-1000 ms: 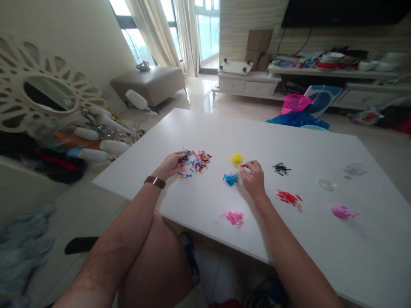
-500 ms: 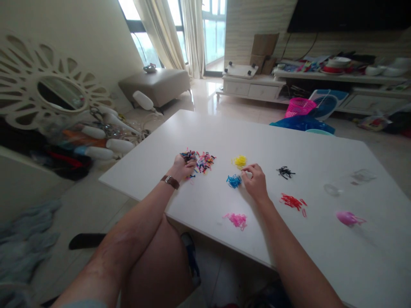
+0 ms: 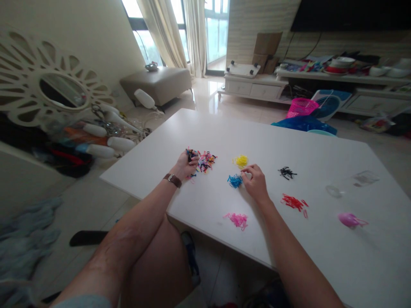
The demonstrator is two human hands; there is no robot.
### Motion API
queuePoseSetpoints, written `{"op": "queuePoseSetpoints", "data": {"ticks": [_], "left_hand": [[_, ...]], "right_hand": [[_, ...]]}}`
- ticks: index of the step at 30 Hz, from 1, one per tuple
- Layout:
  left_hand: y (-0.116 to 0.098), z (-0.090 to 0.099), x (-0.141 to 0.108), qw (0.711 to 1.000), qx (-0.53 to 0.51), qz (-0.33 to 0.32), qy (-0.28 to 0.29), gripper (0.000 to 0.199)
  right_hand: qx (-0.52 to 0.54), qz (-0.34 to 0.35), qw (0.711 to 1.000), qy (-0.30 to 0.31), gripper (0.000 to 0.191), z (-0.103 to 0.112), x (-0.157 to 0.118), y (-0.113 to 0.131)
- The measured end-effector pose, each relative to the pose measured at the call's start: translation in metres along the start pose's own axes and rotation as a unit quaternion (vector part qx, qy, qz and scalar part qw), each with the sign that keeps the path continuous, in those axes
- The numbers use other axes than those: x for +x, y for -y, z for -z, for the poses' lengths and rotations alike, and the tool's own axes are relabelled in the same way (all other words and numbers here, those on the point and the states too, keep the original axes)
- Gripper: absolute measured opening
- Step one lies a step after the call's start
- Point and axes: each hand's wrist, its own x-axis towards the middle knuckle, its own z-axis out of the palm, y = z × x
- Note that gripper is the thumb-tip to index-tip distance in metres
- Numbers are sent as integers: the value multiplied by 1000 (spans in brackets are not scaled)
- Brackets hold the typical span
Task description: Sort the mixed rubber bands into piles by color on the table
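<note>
My left hand (image 3: 186, 164), with a brown-strapped watch (image 3: 172, 180) on the wrist, is closed around a bunch of mixed-colour rubber bands (image 3: 192, 153). Right beside it lies a loose pile of mixed rubber bands (image 3: 208, 161). My right hand (image 3: 255, 182) hovers at the right edge of a blue rubber band pile (image 3: 235, 181), thumb and fingertips pinched together. What the pinch holds, if anything, is too small to make out. Just beyond sits a yellow rubber band pile (image 3: 241, 161). A pink pile (image 3: 238, 220) lies nearer the table's front edge.
On the white table (image 3: 205, 128), black bands (image 3: 287, 173) and red bands (image 3: 293, 202) lie right of my right hand. Farther right are a pink egg-shaped item (image 3: 349, 220), a clear round lid (image 3: 334, 191) and a clear container (image 3: 365, 178). White lamp parts (image 3: 119, 144) lie left of the table.
My left hand has turned slightly, its fingers still around the bunch of bands. My right hand stays pinched by the blue pile. The whole view has shifted a little.
</note>
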Motion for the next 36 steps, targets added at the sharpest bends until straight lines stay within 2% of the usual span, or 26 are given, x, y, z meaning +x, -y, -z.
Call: {"op": "queuePoseSetpoints", "data": {"ticks": [4,7,12,16,20,27,33,36], "left_hand": [[11,-7,-5,998,37,27,31,31],[36,-18,-13,995,64,55,56,31],[88,-30,-28,969,156,156,111,25],[110,-29,-27,951,220,181,116,25],[118,-27,-25,946,256,172,96,24],[126,-26,-27,941,318,101,59,21],[122,-28,-29,949,249,178,81,19],[119,-29,-30,950,228,192,97,19]], "right_hand": [[1,8,1000,6,12,1,0,5],[31,21,999,10,13,4,0,15],[149,14,988,23,17,8,-3,35],[241,-16,969,54,29,5,-3,37],[262,-26,960,97,28,-1,-5,33],[237,-52,969,50,7,-6,-9,37],[317,-126,937,75,18,1,-4,36],[345,-153,922,88,23,2,-1,32]]}}
